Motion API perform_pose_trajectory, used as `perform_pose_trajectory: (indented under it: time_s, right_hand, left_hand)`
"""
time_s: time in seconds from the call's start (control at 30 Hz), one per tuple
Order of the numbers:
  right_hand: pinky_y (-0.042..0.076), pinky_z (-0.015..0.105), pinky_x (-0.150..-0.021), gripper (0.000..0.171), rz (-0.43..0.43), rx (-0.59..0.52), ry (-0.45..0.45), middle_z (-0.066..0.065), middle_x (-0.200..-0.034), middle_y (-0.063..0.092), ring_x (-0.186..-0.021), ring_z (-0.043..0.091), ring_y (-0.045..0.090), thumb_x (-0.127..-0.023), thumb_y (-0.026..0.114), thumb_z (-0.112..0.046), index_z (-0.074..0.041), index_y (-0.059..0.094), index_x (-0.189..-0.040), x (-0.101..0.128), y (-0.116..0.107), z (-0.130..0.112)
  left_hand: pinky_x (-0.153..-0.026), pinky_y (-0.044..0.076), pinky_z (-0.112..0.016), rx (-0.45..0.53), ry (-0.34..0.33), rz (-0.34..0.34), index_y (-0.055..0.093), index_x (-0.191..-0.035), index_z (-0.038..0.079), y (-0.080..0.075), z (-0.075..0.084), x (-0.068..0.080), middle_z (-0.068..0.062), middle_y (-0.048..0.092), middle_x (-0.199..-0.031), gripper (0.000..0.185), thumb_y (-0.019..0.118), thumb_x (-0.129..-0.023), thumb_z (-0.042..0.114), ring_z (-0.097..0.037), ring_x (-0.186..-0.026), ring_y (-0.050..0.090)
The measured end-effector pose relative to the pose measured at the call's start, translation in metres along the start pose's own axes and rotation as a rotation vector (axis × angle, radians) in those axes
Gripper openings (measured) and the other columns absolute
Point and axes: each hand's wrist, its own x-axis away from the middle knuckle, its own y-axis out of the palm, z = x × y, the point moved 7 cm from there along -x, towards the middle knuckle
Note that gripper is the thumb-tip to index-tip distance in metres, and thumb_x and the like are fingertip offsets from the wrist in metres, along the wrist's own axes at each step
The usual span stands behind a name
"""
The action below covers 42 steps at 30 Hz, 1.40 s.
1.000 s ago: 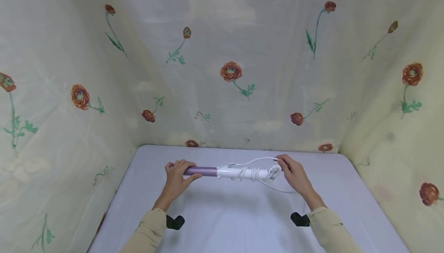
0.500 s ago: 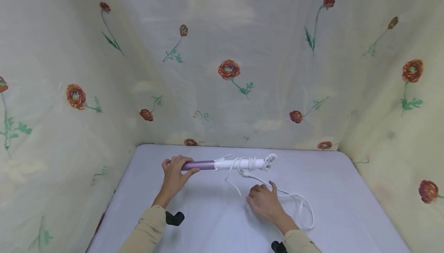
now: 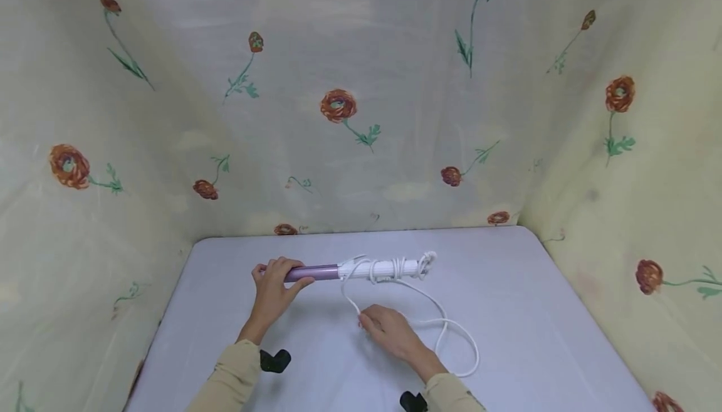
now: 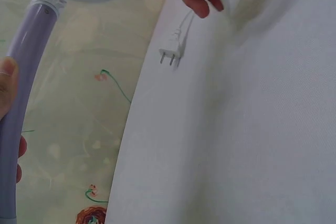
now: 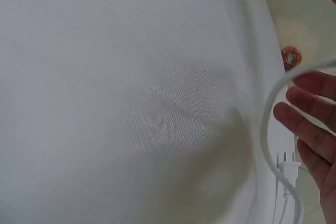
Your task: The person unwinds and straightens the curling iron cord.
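At the purple end of the wand (image 3: 324, 272), the left hand (image 3: 273, 290) had a firm grip, thumb on the near side, keeping the tool up above the table (image 3: 519, 324). Just off the wand's near side, the right hand (image 3: 395, 332) pinched the white cord (image 5: 264, 129) at its fingertips, the other fingers spread loose. Hands well apart, then: one on the tool, one on the line!

Part-way through, by my reading: several turns circled the wand's white half, with a bunched coil at the tip, yet a long stretch was unwrapped. Whether it was coming off or going on, one glance couldn't settle. The two-pin plug (image 4: 171, 46) showed somewhere around that white half; hanging or lying, I couldn't tell.

And the trouble spot? A slack loop, crossing another strand on the wand's near side, beyond the right hand, looked ready to tangle. Black wrist mounts (image 3: 275, 360) sat nearer the person than the wand, and behind it rose a floral curtain (image 3: 406, 148).
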Motion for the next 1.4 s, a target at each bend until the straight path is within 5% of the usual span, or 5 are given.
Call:
perform_pose_trajectory:
  time_s: [0.3,0.57,0.87,1.13,1.4]
  right_hand:
    - [0.046,0.023,-0.068,0.02,-0.073,-0.324,-0.02,0.0,-0.086,0.065,-0.079,0.013,0.06,-0.102,0.039,-0.017,-0.005,0.05,-0.113,-0.002,0.005,-0.004]
    - [0.036,0.018,-0.051,0.026,0.001,-0.527,-0.03,0.009,-0.068,0.049,-0.055,0.002,0.041,-0.104,0.034,-0.014,0.002,0.054,-0.104,0.005,-0.005,-0.008]
    - [0.034,0.017,-0.048,0.023,0.071,-0.517,-0.116,0.018,-0.06,0.046,-0.052,-0.004,0.036,-0.101,0.039,-0.007,0.005,0.057,-0.094,0.021,-0.032,-0.042]
    - [0.031,0.014,-0.047,0.016,0.217,-0.374,-0.286,-0.003,-0.056,0.043,-0.053,-0.009,0.032,-0.094,0.052,-0.002,-0.013,0.061,-0.086,0.029,-0.036,-0.039]
    - [0.026,0.007,-0.046,0.017,0.342,-0.195,-0.464,-0.008,-0.052,0.042,-0.05,-0.01,0.028,-0.083,0.064,0.006,-0.011,0.064,-0.081,0.033,-0.093,-0.054]
  left_hand:
    - [-0.096,0.017,-0.053,-0.014,-0.016,-0.002,0.065,-0.105,0.016,0.001,-0.001,-0.003,-0.004,0.066,-0.096,0.039,0.073,-0.078,0.043,-0.021,-0.091,0.05]
    - [-0.089,0.02,-0.051,-0.064,0.024,0.105,0.066,-0.099,0.015,-0.011,-0.002,-0.005,-0.005,0.066,-0.091,0.037,0.077,-0.074,0.039,-0.02,-0.082,0.05]
    - [-0.093,0.019,-0.052,-0.053,-0.027,0.044,0.065,-0.103,0.015,-0.007,-0.011,-0.001,-0.007,0.066,-0.094,0.039,0.074,-0.077,0.042,-0.021,-0.086,0.05]
    - [-0.095,0.019,-0.052,-0.105,-0.046,0.04,0.066,-0.104,0.016,-0.008,-0.014,0.0,-0.005,0.066,-0.094,0.039,0.073,-0.077,0.044,-0.021,-0.088,0.051]
    - [-0.095,0.02,-0.053,-0.131,-0.027,0.036,0.066,-0.104,0.016,-0.014,-0.014,0.0,-0.003,0.066,-0.094,0.04,0.074,-0.077,0.044,-0.021,-0.087,0.05]
